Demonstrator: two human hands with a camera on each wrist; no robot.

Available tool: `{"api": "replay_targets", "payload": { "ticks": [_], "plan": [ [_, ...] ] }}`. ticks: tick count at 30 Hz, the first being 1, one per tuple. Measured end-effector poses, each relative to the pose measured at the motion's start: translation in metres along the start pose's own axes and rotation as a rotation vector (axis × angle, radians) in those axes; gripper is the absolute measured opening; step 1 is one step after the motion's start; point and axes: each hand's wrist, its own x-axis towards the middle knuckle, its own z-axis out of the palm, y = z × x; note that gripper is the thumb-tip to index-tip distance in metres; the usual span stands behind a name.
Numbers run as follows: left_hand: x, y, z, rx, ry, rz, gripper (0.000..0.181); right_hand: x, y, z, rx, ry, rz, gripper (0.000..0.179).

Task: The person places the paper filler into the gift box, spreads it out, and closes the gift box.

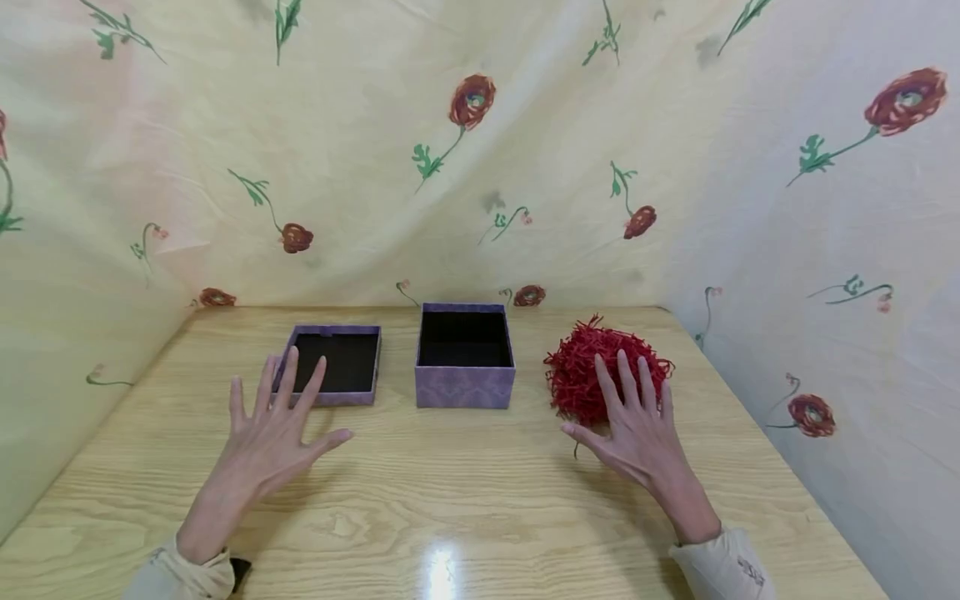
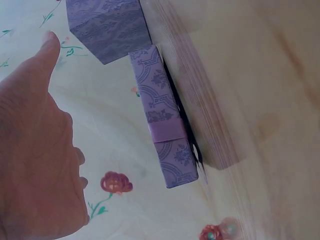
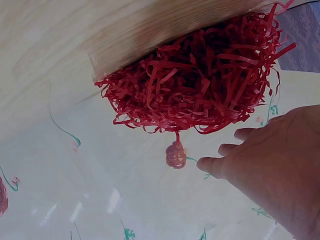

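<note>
My left hand [image 1: 272, 442] is held with fingers spread in front of the shallow purple box lid [image 1: 337, 398], its fingertips overlapping the lid in the head view. The lid lies with its black inside up, and the left wrist view shows a pinkish ribbon tab [image 2: 168, 130] on its side. Between the hands stands a deeper purple patterned box [image 1: 465, 388], uncovered, black inside. On the right is a heap of red shredded paper [image 1: 581, 375]. My right hand [image 1: 641, 437], fingers also spread, is in front of the heap; in the right wrist view a gap separates them.
All of it stands on a light wood-grain table [image 1: 450, 475]. A pale cloth [image 1: 360, 150] printed with red flowers hangs behind the table and along both sides. Light glares off the table's near middle.
</note>
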Motion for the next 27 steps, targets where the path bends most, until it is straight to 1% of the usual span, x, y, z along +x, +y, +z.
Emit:
{"api": "replay_targets", "payload": {
  "ticks": [9,15,18,22,25,27],
  "plan": [
    [0.002,0.004,-0.001,-0.005,-0.015,0.012,0.103,-0.001,-0.001,0.000,-0.002,-0.015,0.005,0.108],
    [0.006,0.008,0.002,-0.044,-0.012,0.034,0.100,0.004,0.001,0.001,-0.010,0.047,-0.018,0.108],
    [0.010,0.010,0.002,-0.068,0.003,0.043,0.098,0.010,0.003,0.000,0.001,0.054,-0.011,0.106],
    [0.020,0.015,0.005,-0.166,0.019,0.056,0.095,0.020,0.005,-0.003,0.047,0.041,0.024,0.100],
    [0.027,0.020,0.008,-0.274,0.003,0.056,0.095,0.029,0.009,-0.005,0.089,0.038,0.054,0.097],
    [0.032,0.025,0.010,-0.326,-0.009,0.057,0.094,0.036,0.013,-0.005,0.112,0.031,0.076,0.096]
  ]
}}
